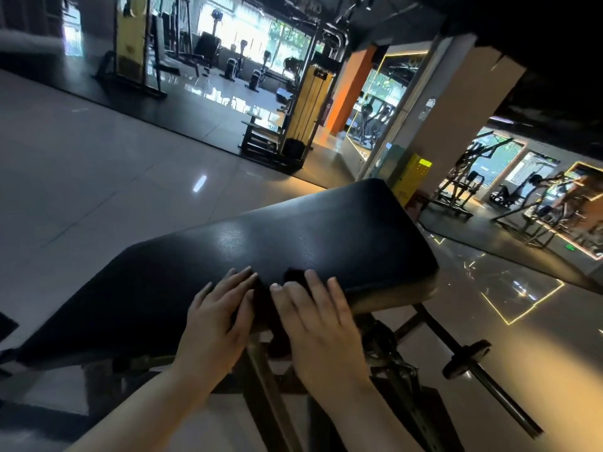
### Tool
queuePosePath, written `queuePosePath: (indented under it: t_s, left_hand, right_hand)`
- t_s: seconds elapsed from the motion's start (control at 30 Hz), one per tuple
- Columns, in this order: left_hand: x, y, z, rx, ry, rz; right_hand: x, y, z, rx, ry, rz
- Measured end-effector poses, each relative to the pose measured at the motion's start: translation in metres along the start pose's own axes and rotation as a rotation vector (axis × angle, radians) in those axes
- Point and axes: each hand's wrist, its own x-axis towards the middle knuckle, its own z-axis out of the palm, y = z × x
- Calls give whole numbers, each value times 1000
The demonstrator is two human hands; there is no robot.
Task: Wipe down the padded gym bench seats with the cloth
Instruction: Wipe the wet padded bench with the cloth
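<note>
Left hand [218, 316] and right hand [315, 319] lie flat side by side at the near edge of the black bench pad [326, 230], grip wide with fingers straight, apparently pressing a dark cloth [294, 277] down for wiping; the cloth's outline is unclear.

**Fig. 1.** Two grips side by side at the near edge of the padded surface [326, 230], centre of frame.

The left grip [215, 318] lies on the surface. The right grip [319, 324], just beside it on the right, rests on the cloth [295, 276]. The bench frame [270, 406] stands beneath, at lower centre. A cable machine [306, 102] stands behind, at upper centre.
</note>
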Motion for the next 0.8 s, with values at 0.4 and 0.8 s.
queuePosePath:
  t_s: [0.4,0.8]
  left_hand:
    - [19,87,45,-24,-52,126]
    - [10,97,63,27,42,72]
  right_hand:
    - [-9,64,-17,231,368,321]
    - [-39,128,-13,338,417,139]
